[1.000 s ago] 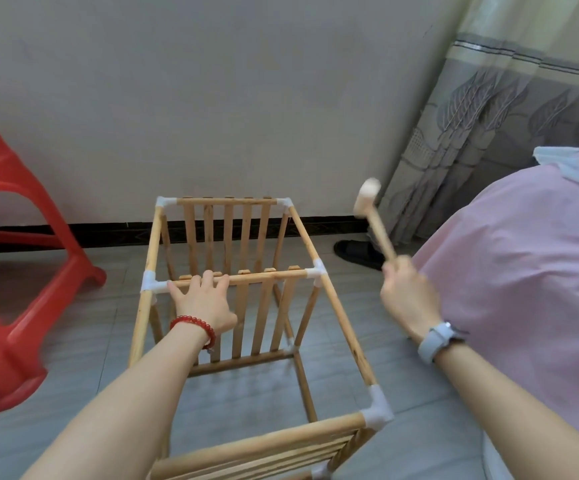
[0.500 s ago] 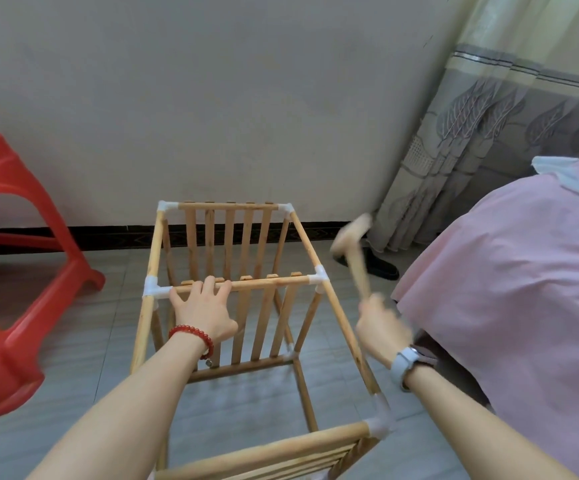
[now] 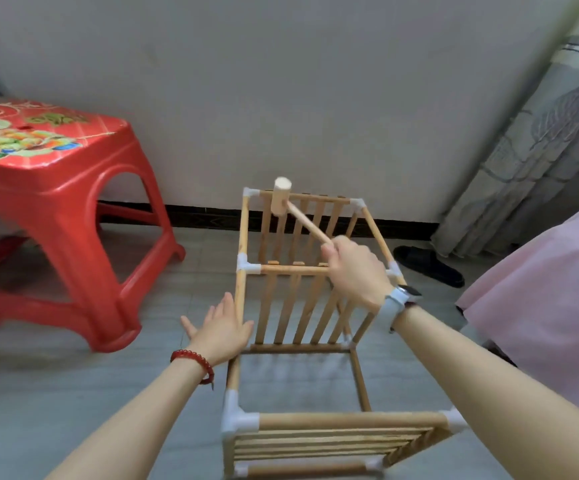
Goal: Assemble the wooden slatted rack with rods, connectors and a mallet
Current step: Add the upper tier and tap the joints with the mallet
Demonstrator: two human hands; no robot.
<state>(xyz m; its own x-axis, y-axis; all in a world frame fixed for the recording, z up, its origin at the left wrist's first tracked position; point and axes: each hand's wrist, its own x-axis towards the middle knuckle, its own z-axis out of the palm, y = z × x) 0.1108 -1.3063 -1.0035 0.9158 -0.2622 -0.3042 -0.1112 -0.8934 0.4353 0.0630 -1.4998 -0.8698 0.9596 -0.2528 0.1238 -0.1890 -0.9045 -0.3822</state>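
Seating a far joint of the wooden rack (image 3: 301, 306) on the floor: right hand (image 3: 357, 271) gripping the mallet (image 3: 282, 199) handle, head poised beyond the knuckles near the far-left connector (image 3: 251, 194); left hand (image 3: 222, 327), fingers spread, best pressed against the adjacent rod (image 3: 241, 299) for steadying before short, square taps.

- Wooden slatted rack (image 3: 310, 306): a box frame of pale round rods, standing on the grey tiled floor close to the wall, with slatted panels at the far end, middle and near end.
- White connectors (image 3: 237, 415) join the rods at the corners.
- Small wooden mallet (image 3: 282, 199): its head sits over the far top rail, its handle slanting down to the right.
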